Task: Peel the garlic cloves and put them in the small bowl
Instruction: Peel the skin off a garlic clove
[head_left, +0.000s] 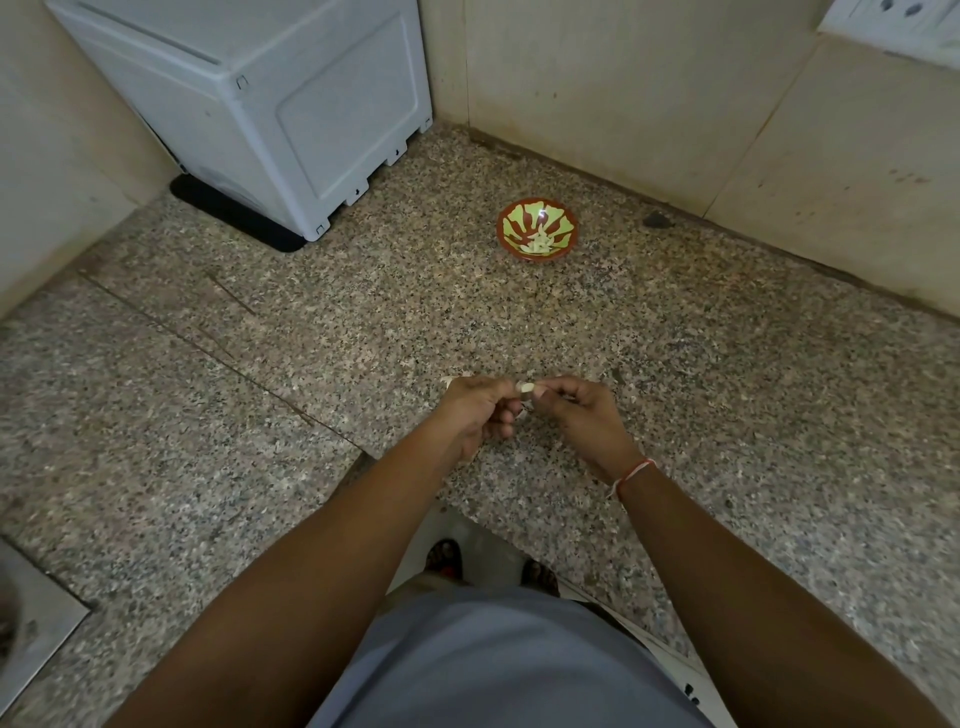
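While both hands meet over the surface, I see the left hand and right hand pinch one clove, mostly hidden by fingertips. Well beyond, the bowl holds pale cloves, hard to count.

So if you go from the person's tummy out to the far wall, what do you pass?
Grey shirt → left hand and right hand pinching a garlic clove → small bowl → wall.

One small bowl, one white appliance — two hands, left, right, one clove.
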